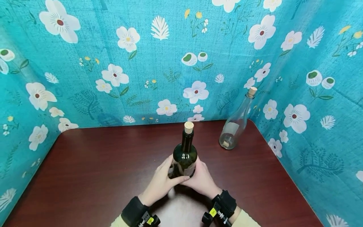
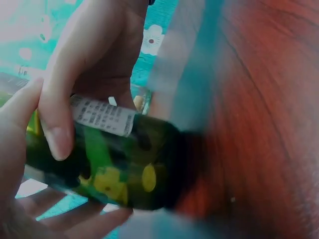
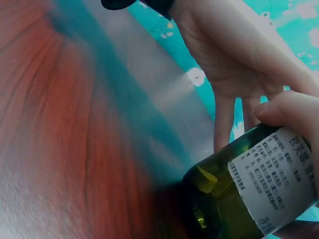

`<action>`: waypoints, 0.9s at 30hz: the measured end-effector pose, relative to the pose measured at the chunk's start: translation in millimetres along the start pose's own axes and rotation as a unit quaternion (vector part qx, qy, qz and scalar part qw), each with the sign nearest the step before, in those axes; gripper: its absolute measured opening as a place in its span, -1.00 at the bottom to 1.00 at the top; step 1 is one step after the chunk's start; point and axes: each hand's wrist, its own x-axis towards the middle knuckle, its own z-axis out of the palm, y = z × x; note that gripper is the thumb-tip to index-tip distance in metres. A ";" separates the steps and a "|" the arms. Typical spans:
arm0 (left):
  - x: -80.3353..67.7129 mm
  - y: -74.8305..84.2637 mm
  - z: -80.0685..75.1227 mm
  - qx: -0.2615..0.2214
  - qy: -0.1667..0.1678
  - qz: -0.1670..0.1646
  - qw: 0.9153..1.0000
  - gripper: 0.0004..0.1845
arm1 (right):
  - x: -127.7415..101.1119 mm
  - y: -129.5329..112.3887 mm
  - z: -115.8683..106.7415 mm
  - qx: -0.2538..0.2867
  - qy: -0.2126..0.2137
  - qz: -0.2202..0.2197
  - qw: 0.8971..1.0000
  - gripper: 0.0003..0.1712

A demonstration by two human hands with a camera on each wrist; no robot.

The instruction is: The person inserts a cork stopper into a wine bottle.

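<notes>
A dark green wine bottle (image 1: 185,155) with a cork (image 1: 188,127) in its neck stands upright on the dark red table (image 1: 99,170), near the front middle. My left hand (image 1: 161,183) wraps round its lower body from the left, thumb across the front. My right hand (image 1: 202,179) holds it from the right. The left wrist view shows the bottle (image 2: 124,164) and its white label (image 2: 102,117) between both hands. The right wrist view shows the bottle's base (image 3: 239,199) and label (image 3: 274,179) under my thumb.
A clear glass bottle (image 1: 235,126) with a cork (image 1: 252,91) stands at the table's back right corner. Blue floral cloth (image 1: 141,63) walls the table at the back and on both sides.
</notes>
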 end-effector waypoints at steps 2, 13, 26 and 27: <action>2.5 5.0 -1.5 -0.007 -0.003 0.014 1.000 -0.17 | -0.3 1.2 -7.9 -0.001 0.018 0.008 1.000 -0.04; 7.5 18.2 -27.3 0.049 0.027 0.062 0.997 -0.70 | -11.4 31.5 -105.3 -0.049 0.171 0.087 0.980 -0.14; 4.0 18.3 -42.2 0.083 0.047 0.072 0.993 -0.70 | -30.0 73.4 -167.5 -0.103 0.231 0.180 0.950 -0.02; 3.6 18.1 -42.8 0.084 0.048 0.071 0.993 -0.70 | -30.9 75.9 -168.7 -0.103 0.232 0.180 0.950 0.00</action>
